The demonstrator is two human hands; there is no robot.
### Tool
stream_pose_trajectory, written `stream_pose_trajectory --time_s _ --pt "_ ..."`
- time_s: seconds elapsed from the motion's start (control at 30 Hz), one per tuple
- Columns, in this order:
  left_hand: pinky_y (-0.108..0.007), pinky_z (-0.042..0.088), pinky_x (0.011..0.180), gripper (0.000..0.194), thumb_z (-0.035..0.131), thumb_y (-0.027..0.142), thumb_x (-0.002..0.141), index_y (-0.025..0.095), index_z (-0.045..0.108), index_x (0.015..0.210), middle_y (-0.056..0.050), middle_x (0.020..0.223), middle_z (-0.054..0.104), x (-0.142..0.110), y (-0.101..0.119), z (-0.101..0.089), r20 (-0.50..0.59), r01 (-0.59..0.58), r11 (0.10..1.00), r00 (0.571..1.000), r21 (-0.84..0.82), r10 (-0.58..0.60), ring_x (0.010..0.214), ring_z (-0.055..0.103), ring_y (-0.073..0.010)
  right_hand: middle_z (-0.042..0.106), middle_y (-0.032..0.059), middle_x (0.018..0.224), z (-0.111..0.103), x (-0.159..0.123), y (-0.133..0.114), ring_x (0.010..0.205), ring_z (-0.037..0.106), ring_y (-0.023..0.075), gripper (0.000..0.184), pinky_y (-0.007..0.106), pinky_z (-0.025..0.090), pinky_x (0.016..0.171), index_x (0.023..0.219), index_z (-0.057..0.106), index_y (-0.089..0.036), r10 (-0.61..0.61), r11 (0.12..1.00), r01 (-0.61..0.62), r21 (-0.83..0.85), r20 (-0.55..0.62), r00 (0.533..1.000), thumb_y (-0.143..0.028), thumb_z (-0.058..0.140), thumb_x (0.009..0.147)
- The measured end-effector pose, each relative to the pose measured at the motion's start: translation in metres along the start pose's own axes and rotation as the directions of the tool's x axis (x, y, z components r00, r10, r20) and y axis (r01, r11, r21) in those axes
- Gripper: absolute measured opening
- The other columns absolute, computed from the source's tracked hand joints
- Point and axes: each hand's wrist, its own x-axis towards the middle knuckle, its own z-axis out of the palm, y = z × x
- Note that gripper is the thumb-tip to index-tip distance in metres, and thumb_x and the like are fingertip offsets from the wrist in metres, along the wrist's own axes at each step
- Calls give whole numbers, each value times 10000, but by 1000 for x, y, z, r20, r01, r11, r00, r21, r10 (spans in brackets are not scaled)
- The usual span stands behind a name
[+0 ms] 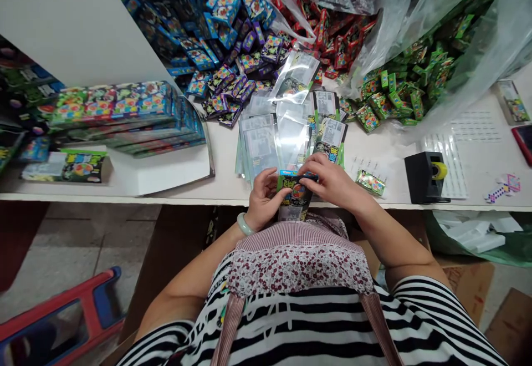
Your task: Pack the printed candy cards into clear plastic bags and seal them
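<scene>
At the table's front edge I hold a black printed packet (293, 197) with colourful lettering and a light-blue strip along its top. My left hand (264, 197) grips its left side, thumb across the front. The fingers of my right hand (330, 183) are closed on its upper right edge; whether anything else is between them is hidden. Just beyond my hands lies a spread of clear plastic sleeves (260, 138) with black and green printed parts. A small green box (371, 183) rests on a label sheet to the right of my right hand.
Heaped at the back are blue boxes (226, 8), purple boxes (249, 61), red boxes (343, 50) and green boxes (380, 105), some in plastic bags. Filled packs (120, 105) are stacked on the left. A black tape dispenser (419, 177) stands at right. Below left is a red-and-blue stool (83, 305).
</scene>
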Motion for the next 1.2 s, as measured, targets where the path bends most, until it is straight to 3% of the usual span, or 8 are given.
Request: stream_pose_trajectory --time_s 0.13,0.27,0.37,0.47,0.63,0.83,1.03,1.2 --pt "-363 542 990 481 720 304 869 267 571 1325 -80 1255 662 6 -2 -5 94 -21 991 996 135 9 1128 662 -204 571 63 1072 5 0 8 1029 588 219 120 402 516 885 1026 639 -244 4 1000 -3 20 -18 1000 -219 597 915" --pt "-367 566 966 429 733 363 853 235 618 1246 -75 1201 681 13 3 -12 121 35 993 991 113 -48 1073 682 -208 559 76 1189 24 -7 15 1147 566 243 189 441 519 953 1084 629 -269 14 992 7 123 -161 987 -234 619 899" --pt "-332 585 921 414 746 360 842 239 618 1217 -62 1172 683 14 6 -15 124 76 993 989 85 -86 1036 692 -190 515 82 1328 49 -18 20 1110 599 225 360 404 565 863 1201 561 -298 172 942 -43 333 -368 914 -273 668 858" --pt "-333 593 909 426 747 352 843 241 606 1229 -69 1190 674 12 5 -16 131 84 993 987 79 -93 1032 694 -190 603 44 1151 73 -27 23 895 645 163 345 340 581 755 1146 558 -292 372 827 -72 558 -446 814 -316 695 830" --pt "-321 608 876 442 742 334 853 267 594 1263 -53 1169 680 22 13 -16 119 37 997 992 67 -44 978 703 -171 652 5 956 74 -20 16 837 647 144 218 322 579 767 1039 624 -282 417 772 -7 636 -498 760 -321 687 834" --pt "-250 612 805 466 774 303 824 269 603 1256 -30 1119 694 41 35 -17 108 7 1000 994 5 -7 959 699 -150 623 -20 867 43 -6 6 716 628 113 177 293 563 670 1034 617 -281 319 802 18 597 -454 832 -338 646 870" --pt "-248 601 765 363 769 343 819 218 638 1133 -35 1011 708 26 29 -19 98 111 994 989 -20 -109 883 706 -144 639 1 841 46 -13 9 699 598 111 161 288 520 655 938 604 -226 336 789 -81 609 -317 887 -374 619 878" --pt "-257 563 744 222 721 377 857 194 672 972 -28 902 689 21 30 -21 54 80 993 995 85 -85 825 666 -133 630 18 839 40 -19 10 787 593 134 187 302 497 693 842 582 -218 219 834 -56 549 -236 947 -394 582 902"
